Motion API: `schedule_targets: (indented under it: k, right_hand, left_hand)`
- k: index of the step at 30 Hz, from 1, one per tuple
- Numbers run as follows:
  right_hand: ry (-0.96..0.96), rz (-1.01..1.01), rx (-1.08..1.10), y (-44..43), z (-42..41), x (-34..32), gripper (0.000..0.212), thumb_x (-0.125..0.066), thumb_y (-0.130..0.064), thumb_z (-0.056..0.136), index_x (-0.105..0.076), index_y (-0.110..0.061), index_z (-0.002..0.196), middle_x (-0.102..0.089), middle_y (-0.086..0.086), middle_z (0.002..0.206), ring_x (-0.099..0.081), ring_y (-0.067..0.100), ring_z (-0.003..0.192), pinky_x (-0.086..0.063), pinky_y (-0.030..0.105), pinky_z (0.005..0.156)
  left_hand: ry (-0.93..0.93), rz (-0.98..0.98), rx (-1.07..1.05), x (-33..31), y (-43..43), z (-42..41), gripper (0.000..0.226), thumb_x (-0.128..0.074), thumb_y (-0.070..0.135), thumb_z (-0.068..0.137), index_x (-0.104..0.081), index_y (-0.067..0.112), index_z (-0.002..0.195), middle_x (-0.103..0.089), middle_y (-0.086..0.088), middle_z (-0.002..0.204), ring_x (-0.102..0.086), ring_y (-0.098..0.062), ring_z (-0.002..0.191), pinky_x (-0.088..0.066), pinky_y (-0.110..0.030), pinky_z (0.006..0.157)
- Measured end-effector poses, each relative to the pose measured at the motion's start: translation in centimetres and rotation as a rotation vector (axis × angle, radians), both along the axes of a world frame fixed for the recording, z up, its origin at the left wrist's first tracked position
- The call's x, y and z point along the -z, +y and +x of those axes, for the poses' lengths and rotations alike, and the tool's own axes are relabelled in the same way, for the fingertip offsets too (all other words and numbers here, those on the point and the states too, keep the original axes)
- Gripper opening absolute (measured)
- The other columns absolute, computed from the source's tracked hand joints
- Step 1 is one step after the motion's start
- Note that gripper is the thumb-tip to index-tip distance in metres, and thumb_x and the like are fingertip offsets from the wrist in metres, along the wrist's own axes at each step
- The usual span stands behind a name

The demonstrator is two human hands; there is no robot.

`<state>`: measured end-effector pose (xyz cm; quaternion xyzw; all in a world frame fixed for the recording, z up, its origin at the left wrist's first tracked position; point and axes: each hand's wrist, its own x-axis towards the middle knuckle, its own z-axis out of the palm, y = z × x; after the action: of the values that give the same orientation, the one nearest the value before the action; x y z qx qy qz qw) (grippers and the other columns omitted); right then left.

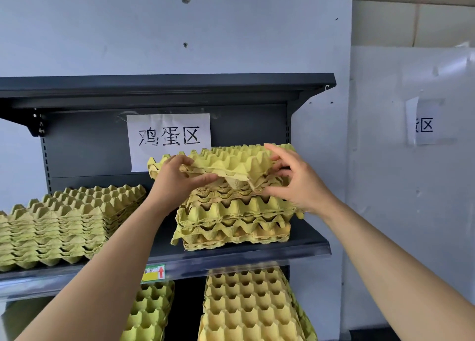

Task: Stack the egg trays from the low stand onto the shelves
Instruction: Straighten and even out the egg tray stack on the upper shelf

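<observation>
A yellow-green pulp egg tray (231,160) lies tilted on top of an uneven pile of egg trays (234,222) at the right of the dark shelf (295,248). My left hand (177,178) grips the top tray's near left edge, thumb under it. My right hand (298,178) holds its right corner, fingers spread over the rim. A neater, lower pile of trays (64,222) sits on the same shelf to the left.
A top shelf board (167,86) overhangs the piles. A paper sign (169,140) hangs on the back panel. Below, two more tray piles, one to the left (151,312) and one to the right (252,307), fill the lower shelf. A white wall (411,186) stands to the right.
</observation>
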<state>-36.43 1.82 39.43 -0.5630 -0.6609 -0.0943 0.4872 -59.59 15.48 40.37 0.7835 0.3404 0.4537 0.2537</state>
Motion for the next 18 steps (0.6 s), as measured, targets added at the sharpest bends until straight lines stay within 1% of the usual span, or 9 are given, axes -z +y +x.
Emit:
schedule_targets:
  k: [2, 3, 5, 7, 10, 12, 14, 16, 18]
  right_hand:
    - [0.015, -0.042, 0.048, 0.0, 1.3, 0.0, 0.077, -0.084, -0.019, 0.07, -0.047, -0.034, 0.137, -0.047, -0.006, 0.129, -0.053, 0.008, 0.109, -0.047, 0.029, 0.1]
    - [0.009, -0.063, 0.08, 0.0, 1.8, -0.1, 0.074, -0.083, -0.022, 0.072, -0.049, -0.032, 0.136, -0.046, -0.006, 0.133, -0.052, 0.009, 0.111, -0.046, 0.032, 0.101]
    - [0.003, -0.087, 0.119, 0.2, 2.5, -0.4, 0.071, -0.081, -0.025, 0.074, -0.049, -0.032, 0.136, -0.043, -0.009, 0.139, -0.049, 0.01, 0.117, -0.043, 0.034, 0.104]
    - [-0.001, -0.093, 0.119, 0.6, 2.5, -1.1, 0.07, -0.08, -0.024, 0.075, -0.049, -0.031, 0.137, -0.041, -0.011, 0.141, -0.044, 0.009, 0.123, -0.037, 0.033, 0.109]
    - [-0.095, -0.124, 0.137, 1.6, 2.0, -2.5, 0.072, -0.082, -0.022, 0.073, -0.049, -0.029, 0.138, -0.043, -0.008, 0.144, -0.038, 0.011, 0.132, -0.03, 0.036, 0.113]
    - [-0.128, -0.157, 0.142, 2.3, 1.8, -3.2, 0.075, -0.083, -0.021, 0.071, -0.05, -0.029, 0.138, -0.046, -0.007, 0.142, -0.04, 0.012, 0.131, -0.032, 0.036, 0.112]
    - [-0.121, -0.181, 0.145, 2.7, 1.7, -3.7, 0.077, -0.085, -0.023, 0.069, -0.051, -0.029, 0.137, -0.051, -0.009, 0.135, -0.045, 0.013, 0.125, -0.037, 0.036, 0.108]
    - [-0.141, -0.189, 0.157, 3.1, 1.7, -4.0, 0.078, -0.087, -0.026, 0.065, -0.053, -0.028, 0.135, -0.052, -0.012, 0.125, -0.048, 0.013, 0.119, -0.041, 0.038, 0.104]
    - [-0.171, -0.176, 0.181, 3.4, 1.3, -4.2, 0.076, -0.089, -0.029, 0.062, -0.057, -0.028, 0.131, -0.052, -0.014, 0.12, -0.05, 0.012, 0.114, -0.043, 0.038, 0.101]
  left_hand:
    - [-0.035, 0.018, 0.021, 0.1, 0.4, -0.3, 0.065, -0.08, 0.056, 0.061, -0.052, 0.022, 0.109, -0.062, -0.006, 0.111, -0.053, -0.015, 0.069, -0.042, -0.028, 0.056]
    - [-0.043, 0.013, 0.028, 0.2, 0.7, -0.6, 0.064, -0.08, 0.053, 0.063, -0.053, 0.02, 0.11, -0.062, -0.004, 0.107, -0.05, -0.009, 0.065, -0.038, -0.023, 0.053]
    - [-0.054, -0.041, 0.081, 0.3, 1.1, -1.4, 0.067, -0.083, 0.053, 0.061, -0.053, 0.019, 0.11, -0.066, -0.003, 0.104, -0.06, -0.01, 0.072, -0.043, -0.022, 0.059]
    - [-0.061, -0.097, 0.128, 0.3, 1.5, -2.0, 0.076, -0.084, 0.061, 0.053, -0.053, 0.021, 0.109, -0.071, -0.007, 0.105, -0.069, -0.02, 0.088, -0.049, -0.027, 0.072]
    - [-0.03, -0.091, 0.137, 0.3, 1.4, -2.2, 0.069, -0.08, 0.054, 0.06, -0.051, 0.021, 0.113, -0.068, -0.007, 0.114, -0.067, -0.015, 0.093, -0.046, -0.024, 0.069]
    - [-0.005, -0.032, 0.088, 0.4, 1.0, -2.1, 0.065, -0.076, 0.055, 0.068, -0.05, 0.024, 0.119, -0.057, -0.003, 0.129, -0.062, -0.014, 0.098, -0.043, -0.023, 0.071]
    - [0.028, 0.045, 0.027, 0.9, 0.8, -2.4, 0.068, -0.071, 0.064, 0.07, -0.048, 0.032, 0.125, -0.047, -0.001, 0.139, -0.059, -0.02, 0.106, -0.043, -0.029, 0.082]
    - [0.009, 0.046, 0.029, 1.2, 0.0, -2.8, 0.074, -0.068, 0.071, 0.068, -0.048, 0.038, 0.131, -0.048, 0.001, 0.138, -0.061, -0.019, 0.104, -0.046, -0.034, 0.088]
    - [-0.064, -0.051, 0.16, 1.0, -1.5, -2.8, 0.082, -0.07, 0.078, 0.062, -0.05, 0.04, 0.132, -0.052, 0.004, 0.133, -0.064, -0.018, 0.102, -0.05, -0.039, 0.096]
